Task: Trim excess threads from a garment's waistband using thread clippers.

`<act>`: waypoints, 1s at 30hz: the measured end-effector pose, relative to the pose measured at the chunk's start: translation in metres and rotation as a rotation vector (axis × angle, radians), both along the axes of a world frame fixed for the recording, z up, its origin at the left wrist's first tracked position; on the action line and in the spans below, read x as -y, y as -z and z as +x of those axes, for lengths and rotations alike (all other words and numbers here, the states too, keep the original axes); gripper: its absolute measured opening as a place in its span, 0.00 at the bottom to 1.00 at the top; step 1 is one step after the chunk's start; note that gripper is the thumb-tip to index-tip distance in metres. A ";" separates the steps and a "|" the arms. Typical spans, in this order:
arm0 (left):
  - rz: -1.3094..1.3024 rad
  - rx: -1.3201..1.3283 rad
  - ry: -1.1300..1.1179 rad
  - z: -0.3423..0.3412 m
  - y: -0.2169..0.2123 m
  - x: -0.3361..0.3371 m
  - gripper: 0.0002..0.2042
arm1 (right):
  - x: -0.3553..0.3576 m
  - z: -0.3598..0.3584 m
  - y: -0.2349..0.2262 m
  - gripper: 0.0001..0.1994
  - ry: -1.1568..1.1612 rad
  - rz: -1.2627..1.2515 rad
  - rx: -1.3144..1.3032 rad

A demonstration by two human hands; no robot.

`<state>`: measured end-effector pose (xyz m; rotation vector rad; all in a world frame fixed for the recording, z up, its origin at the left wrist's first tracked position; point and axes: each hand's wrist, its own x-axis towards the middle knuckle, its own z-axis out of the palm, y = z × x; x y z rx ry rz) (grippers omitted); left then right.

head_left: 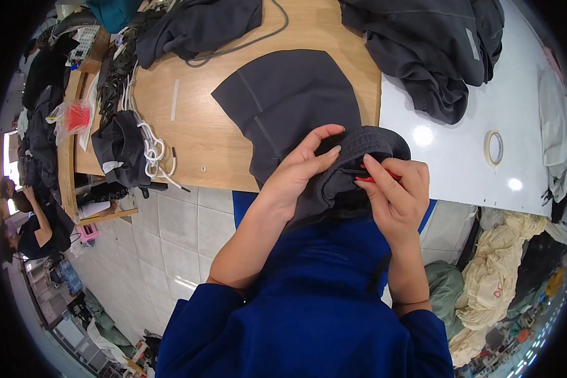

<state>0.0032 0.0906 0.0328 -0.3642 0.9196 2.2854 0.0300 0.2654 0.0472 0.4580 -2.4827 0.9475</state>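
A dark grey garment piece (pixel 290 101) lies spread on the wooden table (pixel 195 132), with its near end bunched up over the table edge. My left hand (pixel 299 173) grips that bunched fabric from the left, fingers curled over it. My right hand (pixel 394 192) pinches a small red-handled tool (pixel 375 179) against the same fold of fabric. Both hands are close together just in front of my blue top.
More dark garments (pixel 435 44) are heaped at the far right and at the far left (pixel 195 25). White cords (pixel 151 148) and a dark bundle (pixel 121 148) lie at the left. A tape roll (pixel 494 148) sits on the white tabletop (pixel 466 157). Another person (pixel 38 227) sits at the far left.
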 end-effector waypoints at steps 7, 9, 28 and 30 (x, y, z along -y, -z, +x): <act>0.020 0.028 0.039 0.000 0.002 0.000 0.19 | -0.004 -0.004 0.003 0.19 -0.056 -0.051 0.002; 0.052 0.033 0.039 0.001 0.006 0.000 0.19 | -0.004 -0.005 0.002 0.19 -0.070 -0.065 0.005; 0.121 0.042 0.054 0.001 0.007 -0.006 0.20 | -0.009 -0.006 -0.002 0.17 -0.115 -0.059 -0.009; 0.138 0.045 0.060 0.002 0.008 -0.005 0.20 | -0.009 -0.006 -0.003 0.17 -0.112 -0.055 -0.005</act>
